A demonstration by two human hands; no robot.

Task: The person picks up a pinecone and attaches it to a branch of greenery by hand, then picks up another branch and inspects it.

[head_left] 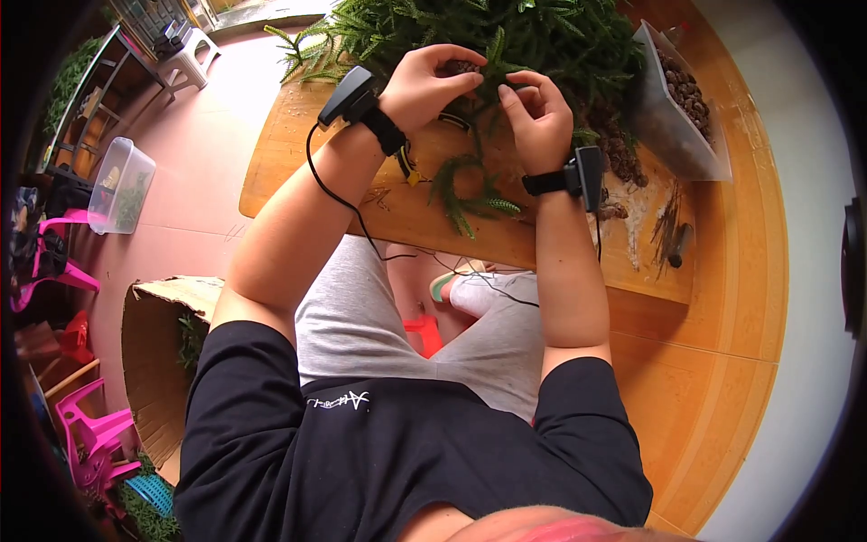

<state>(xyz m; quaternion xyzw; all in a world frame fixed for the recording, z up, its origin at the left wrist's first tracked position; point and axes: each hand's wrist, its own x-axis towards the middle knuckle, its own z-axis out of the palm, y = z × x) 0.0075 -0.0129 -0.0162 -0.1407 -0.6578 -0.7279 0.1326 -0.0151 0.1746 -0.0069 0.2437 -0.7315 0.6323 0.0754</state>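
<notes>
My left hand (426, 88) is closed at the far side of the table, its thumb and forefinger pinching a green artificial pine sprig (496, 56). A brown pine cone (459, 68) shows between that thumb and the curled forefinger. Opposite, my right hand (540, 113) pinches the same sprig between thumb and forefinger; the exact grip point is partly hidden. Below the hands, a curled green branch (462, 185) hangs toward the table's near edge. Beside my left wrist lies a yellow-and-black tool (408, 169), partly covered.
Pine greenery (569, 45) is heaped across the far table. A clear bin (682, 113) of pine cones stands at right, near loose cones (623, 161) and dark wire pieces (666, 230). A cardboard box (158, 361) sits left of me; cables run from both wrist devices.
</notes>
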